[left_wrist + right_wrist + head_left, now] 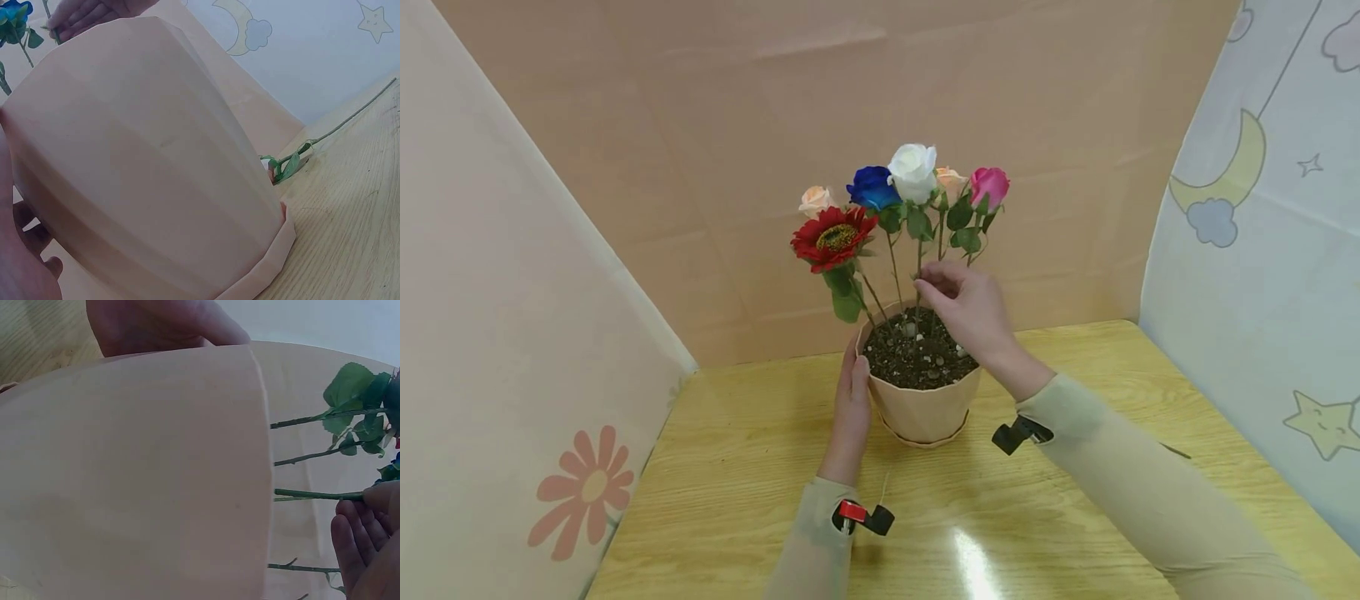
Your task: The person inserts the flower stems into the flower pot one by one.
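A peach-coloured flower pot (pixel 925 411) filled with dark soil (pixel 917 362) stands on a matching saucer (pixel 926 442). My left hand (pixel 852 400) holds the pot's left side, its thumb near the rim. Over the soil, my right hand (pixel 966 308) pinches the green stem (pixel 319 494) of the white rose (pixel 913 172) between thumb and fingers. Around it stand a blue rose (pixel 872 187), a pink rose (pixel 989 187), two pale peach roses, one at the left (pixel 816 201), and a red sunflower-like bloom (pixel 833 237) at the front left.
On the wooden table (pixel 737 450), a leafy stem (pixel 290 165) lies beyond the pot in the left wrist view. A peach cloth (pixel 662 208) hangs behind; patterned panels flank both sides, including one with a moon (pixel 1232 167).
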